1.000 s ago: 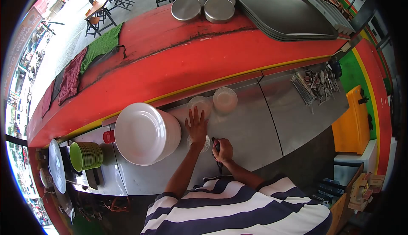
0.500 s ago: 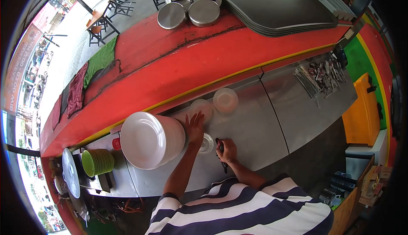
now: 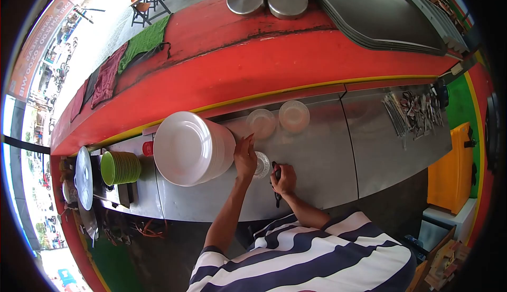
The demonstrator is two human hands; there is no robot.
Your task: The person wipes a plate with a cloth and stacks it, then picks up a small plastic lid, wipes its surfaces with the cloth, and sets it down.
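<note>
Where a clear dish sits between two hands, a stray knock looks like the main danger

While the right hand [image 3: 285, 178] has its fingers closed around a slim dark object [image 3: 276, 175], that object lies low over the near part of the bench [image 3: 317, 144], one end pointing back toward the body. Its exact kind is too small to tell; should it have an edge or point, a loosened grip or sudden twist could bring that end against the wrist or the striped shirt [image 3: 327, 257].

Just to the left of it is the clear dish [image 3: 262, 166], partly hidden by the left hand [image 3: 245, 157]. That hand's fingers reach forward, but whether they are released or pinching something cannot be told, nor whether they touch the dish. If the hand swung right, it could shove the dish into the dark object; glass, if that is what it is, might chip, and the smooth metal would do little to stop a slide.

On the other side, the left hand is very close to the tall stack of white plates [image 3: 182, 149]. A careless elbow or knuckle could shift the upper plates, since nothing visible braces them.

Beyond the fingers, two clear tubs [image 3: 294, 117] rest near the back of the bench. They look light, so a long forward reach could tip one. The heaped cutlery [image 3: 414, 113] is well apart at the right and seems at little risk.
</note>
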